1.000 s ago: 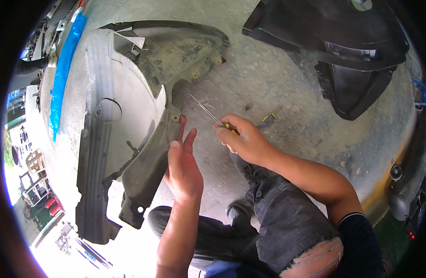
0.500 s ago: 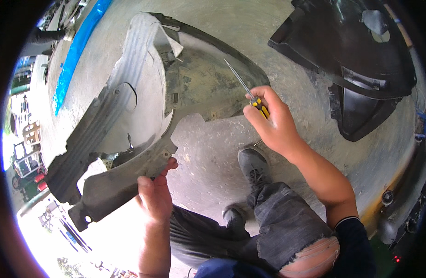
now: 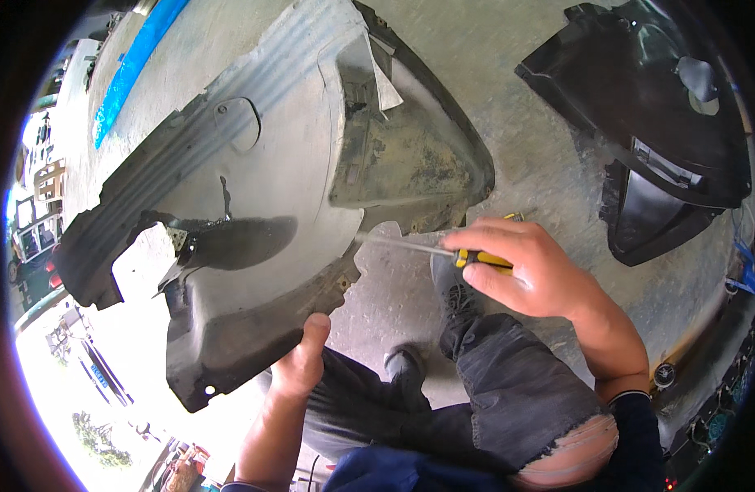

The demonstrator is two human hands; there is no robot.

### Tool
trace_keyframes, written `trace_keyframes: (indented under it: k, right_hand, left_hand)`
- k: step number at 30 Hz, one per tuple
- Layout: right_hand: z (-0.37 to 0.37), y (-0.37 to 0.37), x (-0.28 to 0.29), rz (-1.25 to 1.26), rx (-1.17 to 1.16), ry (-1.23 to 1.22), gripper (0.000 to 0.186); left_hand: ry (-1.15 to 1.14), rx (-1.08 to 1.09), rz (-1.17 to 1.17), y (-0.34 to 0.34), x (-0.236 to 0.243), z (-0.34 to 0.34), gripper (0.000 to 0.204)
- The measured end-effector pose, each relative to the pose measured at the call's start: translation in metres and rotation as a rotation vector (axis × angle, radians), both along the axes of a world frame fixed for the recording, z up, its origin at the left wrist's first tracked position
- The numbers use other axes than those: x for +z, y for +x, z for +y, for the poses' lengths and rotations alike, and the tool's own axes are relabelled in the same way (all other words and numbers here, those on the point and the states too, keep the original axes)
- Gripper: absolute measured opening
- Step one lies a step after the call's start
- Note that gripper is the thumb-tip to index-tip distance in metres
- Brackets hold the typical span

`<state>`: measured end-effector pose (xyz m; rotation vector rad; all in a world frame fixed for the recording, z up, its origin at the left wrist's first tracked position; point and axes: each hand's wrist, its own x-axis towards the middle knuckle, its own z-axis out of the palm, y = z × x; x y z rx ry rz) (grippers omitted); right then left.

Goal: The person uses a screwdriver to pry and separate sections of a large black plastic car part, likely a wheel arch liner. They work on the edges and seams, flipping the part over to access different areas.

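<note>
Two hands point(image 3: 525, 271), two shoes point(image 3: 455, 297), two panels point(image 3: 287, 156) (one grey, one black), one held screwdriver point(image 3: 462, 257)

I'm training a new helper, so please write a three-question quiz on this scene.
1. Which hand holds the screwdriver?
2. True or false: the left hand holds the blue strip.
3. Choose: in the picture, the black panel lies to the a) left or b) right of the grey panel.

Key:
1. The right hand.
2. False; it holds the grey panel.
3. b
</note>
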<state>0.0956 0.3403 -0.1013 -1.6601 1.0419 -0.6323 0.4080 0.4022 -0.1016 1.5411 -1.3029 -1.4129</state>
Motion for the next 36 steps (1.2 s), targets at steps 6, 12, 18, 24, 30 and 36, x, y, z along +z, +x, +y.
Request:
trace_keyframes:
  k: [6, 12, 18, 24, 30, 36]
  right_hand:
    - [0.011, 0.003, -0.002, 0.024, 0.09, 0.04, 0.029]
    - [0.009, 0.013, -0.018, 0.089, 0.117, -0.045, 0.027]
    - [0.007, 0.021, -0.027, 0.099, 0.124, -0.15, 0.026]
    - [0.013, 0.029, -0.022, 0.169, 0.127, -0.174, 0.027]
    - [0.016, 0.033, -0.017, 0.199, 0.127, -0.156, 0.027]
    - [0.019, 0.037, -0.011, 0.25, 0.123, -0.151, 0.028]
  left_hand:
    - [0.173, 0.162, 0.261, -0.003, -0.02, 0.017, 0.047]
    - [0.208, 0.183, 0.299, -0.004, -0.025, 0.024, 0.051]
    - [0.22, 0.196, 0.304, -0.004, -0.027, 0.028, 0.053]
    - [0.206, 0.213, 0.291, -0.008, -0.027, 0.029, 0.057]
    - [0.181, 0.263, 0.298, -0.013, -0.028, 0.031, 0.053]
    - [0.209, 0.305, 0.288, -0.017, -0.024, 0.031, 0.047]
